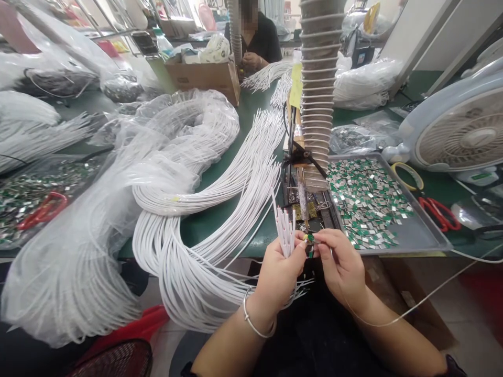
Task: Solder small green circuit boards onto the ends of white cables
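My left hand (280,275) is closed around a bunch of white cables (286,230), whose cut ends with reddish cores point upward. Its thumb and forefinger reach toward a small green circuit board (310,238). My right hand (341,264) pinches a thin pale wire (408,312), which looks like solder and trails off to the right edge. Its fingertips are close beside the board; exact contact is too small to tell. Just above my fingers, an upright soldering iron (302,196) points its tip down. Long white cables (204,246) curve across the table to my left.
A ribbed hose (320,94) hangs over the iron. At right stand a grey tray (418,241) of green-and-silver boards, red-handled scissors (438,212) and a fan (459,120). Bagged cables (106,225) lie left. Behind a cardboard box (204,78) sits another person (255,39).
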`<act>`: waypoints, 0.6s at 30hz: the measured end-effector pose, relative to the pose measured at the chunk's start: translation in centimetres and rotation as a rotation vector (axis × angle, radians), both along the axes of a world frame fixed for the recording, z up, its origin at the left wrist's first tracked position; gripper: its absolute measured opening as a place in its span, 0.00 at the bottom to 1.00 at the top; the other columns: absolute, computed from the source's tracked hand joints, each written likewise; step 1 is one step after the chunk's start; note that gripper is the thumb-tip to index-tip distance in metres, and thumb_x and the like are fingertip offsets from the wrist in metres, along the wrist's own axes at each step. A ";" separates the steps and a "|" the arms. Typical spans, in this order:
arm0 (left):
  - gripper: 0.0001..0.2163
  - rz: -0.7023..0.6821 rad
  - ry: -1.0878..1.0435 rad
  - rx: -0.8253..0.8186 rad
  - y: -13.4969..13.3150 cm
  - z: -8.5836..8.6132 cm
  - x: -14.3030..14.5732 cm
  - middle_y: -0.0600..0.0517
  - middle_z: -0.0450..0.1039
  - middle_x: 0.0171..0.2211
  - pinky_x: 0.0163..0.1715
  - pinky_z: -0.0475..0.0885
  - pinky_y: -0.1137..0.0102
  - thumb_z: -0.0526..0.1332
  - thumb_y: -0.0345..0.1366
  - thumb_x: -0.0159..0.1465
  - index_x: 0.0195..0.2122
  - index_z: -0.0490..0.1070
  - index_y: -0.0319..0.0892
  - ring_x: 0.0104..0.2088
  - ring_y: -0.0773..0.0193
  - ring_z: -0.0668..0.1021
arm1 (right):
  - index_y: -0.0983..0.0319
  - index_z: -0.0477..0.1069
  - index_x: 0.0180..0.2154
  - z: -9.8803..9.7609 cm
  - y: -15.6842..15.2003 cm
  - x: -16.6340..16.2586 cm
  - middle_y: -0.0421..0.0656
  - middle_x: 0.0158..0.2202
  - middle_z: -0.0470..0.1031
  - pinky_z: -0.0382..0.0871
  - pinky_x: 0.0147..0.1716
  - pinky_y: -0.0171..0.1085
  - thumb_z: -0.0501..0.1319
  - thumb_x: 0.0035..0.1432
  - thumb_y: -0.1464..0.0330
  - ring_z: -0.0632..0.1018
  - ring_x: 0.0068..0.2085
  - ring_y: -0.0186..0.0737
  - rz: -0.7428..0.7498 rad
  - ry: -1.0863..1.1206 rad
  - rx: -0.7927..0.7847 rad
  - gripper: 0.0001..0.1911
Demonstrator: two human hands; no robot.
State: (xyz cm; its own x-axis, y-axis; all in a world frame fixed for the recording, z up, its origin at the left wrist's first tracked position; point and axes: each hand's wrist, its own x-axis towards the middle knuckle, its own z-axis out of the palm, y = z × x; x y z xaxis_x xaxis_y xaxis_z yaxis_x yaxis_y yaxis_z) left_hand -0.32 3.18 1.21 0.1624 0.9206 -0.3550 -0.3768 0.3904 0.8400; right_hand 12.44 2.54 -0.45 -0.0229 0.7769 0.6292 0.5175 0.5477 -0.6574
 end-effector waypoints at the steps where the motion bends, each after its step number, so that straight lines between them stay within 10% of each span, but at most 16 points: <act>1: 0.05 0.001 -0.008 -0.012 0.1 0.1 0.0 0.62 0.56 0.17 0.14 0.50 0.80 0.61 0.34 0.56 0.30 0.66 0.39 0.14 0.79 0.55 | 0.61 0.68 0.44 -0.1 -0.1 0.1 0.46 0.38 0.72 0.73 0.27 0.34 0.52 0.59 0.77 0.74 0.30 0.33 -0.014 -0.026 0.042 0.14; 18: 0.08 0.016 -0.074 -0.073 0.6 1.2 0.3 0.64 0.52 0.14 0.13 0.48 0.80 0.63 0.35 0.54 0.32 0.66 0.39 0.13 0.79 0.52 | 0.60 0.67 0.43 -1.1 -0.5 0.0 0.46 0.39 0.79 0.79 0.37 0.38 0.54 0.59 0.78 0.81 0.38 0.38 -0.063 0.071 0.133 0.13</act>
State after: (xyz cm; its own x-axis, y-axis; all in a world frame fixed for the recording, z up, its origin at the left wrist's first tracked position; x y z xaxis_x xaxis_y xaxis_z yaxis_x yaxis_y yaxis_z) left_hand -0.01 3.76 2.38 0.1762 0.8952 -0.4093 -0.4430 0.4434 0.7792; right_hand 12.47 2.01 -1.54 0.0716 0.6853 0.7247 0.5087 0.5999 -0.6175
